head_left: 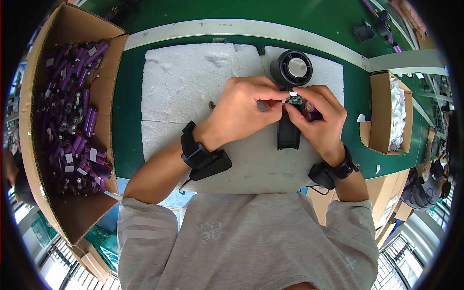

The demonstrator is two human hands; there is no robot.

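Observation:
A black handheld fan (292,69) lies on the white foam sheet, its round head away from me and its open, hollow handle (288,134) toward me. Over the neck sits a small green circuit board (293,99) with a bright spot on it. My right hand (323,113) closes thumb and forefinger on the board's right side, and a purple battery cell (313,113) shows partly under its fingers. At the board's left edge my left hand (251,107) is closed in a pinch; a tiny pale piece shows by its fingertips, too small to name.
On the left stands a cardboard box (104,140) of purple battery cells with wires. A smaller carton (382,113) holding white pieces is at the right. The foam sheet (179,87) covers part of the green table (126,111). Black devices are strapped to both wrists.

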